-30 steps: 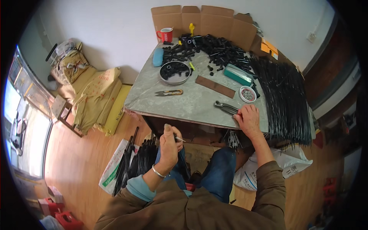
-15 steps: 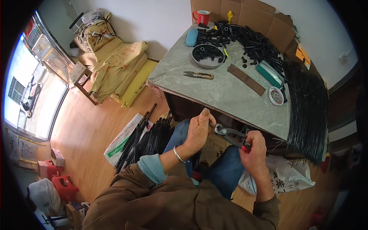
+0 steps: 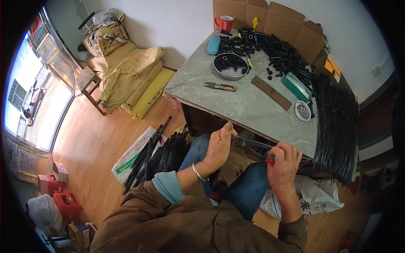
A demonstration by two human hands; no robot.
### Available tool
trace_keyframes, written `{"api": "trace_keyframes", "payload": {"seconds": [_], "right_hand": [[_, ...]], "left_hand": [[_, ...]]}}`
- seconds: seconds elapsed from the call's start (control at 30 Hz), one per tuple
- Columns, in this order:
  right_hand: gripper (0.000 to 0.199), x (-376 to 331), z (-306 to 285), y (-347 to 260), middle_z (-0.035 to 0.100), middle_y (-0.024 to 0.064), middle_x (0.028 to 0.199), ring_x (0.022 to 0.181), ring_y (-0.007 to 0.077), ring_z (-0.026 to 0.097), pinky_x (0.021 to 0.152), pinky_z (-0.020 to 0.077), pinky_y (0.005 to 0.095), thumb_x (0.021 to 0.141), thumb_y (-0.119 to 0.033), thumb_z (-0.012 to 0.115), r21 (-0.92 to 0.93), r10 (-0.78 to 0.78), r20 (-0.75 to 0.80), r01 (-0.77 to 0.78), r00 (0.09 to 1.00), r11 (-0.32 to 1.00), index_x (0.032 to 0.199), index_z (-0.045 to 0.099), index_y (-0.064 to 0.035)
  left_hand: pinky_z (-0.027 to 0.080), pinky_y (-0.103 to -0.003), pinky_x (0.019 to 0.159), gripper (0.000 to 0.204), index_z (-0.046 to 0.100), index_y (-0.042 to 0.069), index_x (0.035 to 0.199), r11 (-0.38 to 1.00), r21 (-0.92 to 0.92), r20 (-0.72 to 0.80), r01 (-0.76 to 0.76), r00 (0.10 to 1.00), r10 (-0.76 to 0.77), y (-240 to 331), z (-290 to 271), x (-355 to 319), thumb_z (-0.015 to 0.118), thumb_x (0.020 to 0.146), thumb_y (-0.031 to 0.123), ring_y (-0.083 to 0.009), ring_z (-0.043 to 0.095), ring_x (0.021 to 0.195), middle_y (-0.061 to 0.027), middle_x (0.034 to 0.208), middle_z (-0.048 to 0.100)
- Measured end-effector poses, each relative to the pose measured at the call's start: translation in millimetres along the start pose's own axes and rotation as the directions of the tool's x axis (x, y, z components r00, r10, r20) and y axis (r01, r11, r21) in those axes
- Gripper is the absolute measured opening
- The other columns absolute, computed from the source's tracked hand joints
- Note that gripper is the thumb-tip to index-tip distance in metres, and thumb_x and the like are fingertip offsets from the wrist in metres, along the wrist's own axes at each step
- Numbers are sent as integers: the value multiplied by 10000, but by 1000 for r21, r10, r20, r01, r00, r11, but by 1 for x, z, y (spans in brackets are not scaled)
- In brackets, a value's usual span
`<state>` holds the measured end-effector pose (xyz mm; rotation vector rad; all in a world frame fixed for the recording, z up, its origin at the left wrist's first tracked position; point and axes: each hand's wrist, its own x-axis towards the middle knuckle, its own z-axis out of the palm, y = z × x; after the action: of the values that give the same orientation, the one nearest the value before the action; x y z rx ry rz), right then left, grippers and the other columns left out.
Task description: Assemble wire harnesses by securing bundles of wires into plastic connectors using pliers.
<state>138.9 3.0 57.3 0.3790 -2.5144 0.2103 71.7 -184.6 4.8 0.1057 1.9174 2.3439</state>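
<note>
Pliers point(image 3: 252, 147), dark metal with red grips, sit tight in the right hand point(image 3: 283, 162). Left hand point(image 3: 218, 146) pinches something tiny at their tip, near the smooth grey table point(image 3: 253, 107).

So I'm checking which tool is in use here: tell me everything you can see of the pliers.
The pliers are dark metal with long handles, one showing a red grip end. They lie roughly level above the person's lap, just below the table edge. The right hand wraps the handles; the jaws point left to the left hand, whose fingers meet them. What sits between the jaws is too small to tell.
</note>
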Motion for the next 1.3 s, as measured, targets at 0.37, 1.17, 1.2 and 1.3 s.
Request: {"api": "trace_keyframes", "payload": {"seconds": [0.37,1.17,1.2,1.3], "right_hand": [[199,-51,20,-4,589,103,635,480,141,576,448,464,281,871,-86,588,318,-210,899,-903,384,-289,995,443,-28],[310,-30,-3,1,628,151,857,723,301,627,636,499,392,893,-269,595,557,0,283,-164,959,814,1033,543,1],[310,-37,-1,2,628,151,857,723,301,627,636,499,392,893,-269,595,555,2,288,-168,958,815,1033,543,1],[389,-37,-6,-13,591,65,658,505,121,570,438,447,241,966,-378,495,347,-178,906,-915,384,-207,927,547,6]], "left_hand": [[320,-238,506,623,621,17,711,988,126,5,-86,996,86,-5,11,-1,373,980,521,-58,411,551,25,579,478],[307,-223,464,680,628,4,699,998,49,56,30,998,-33,-7,-11,-1,347,968,562,-54,420,493,20,545,485],[307,-223,464,680,628,4,699,998,47,57,35,998,-38,-6,-11,-4,347,968,562,-54,420,493,20,545,485],[318,-224,474,665,630,6,701,992,125,66,-32,998,24,-4,-13,-6,354,974,546,-60,430,507,15,557,505]]}}
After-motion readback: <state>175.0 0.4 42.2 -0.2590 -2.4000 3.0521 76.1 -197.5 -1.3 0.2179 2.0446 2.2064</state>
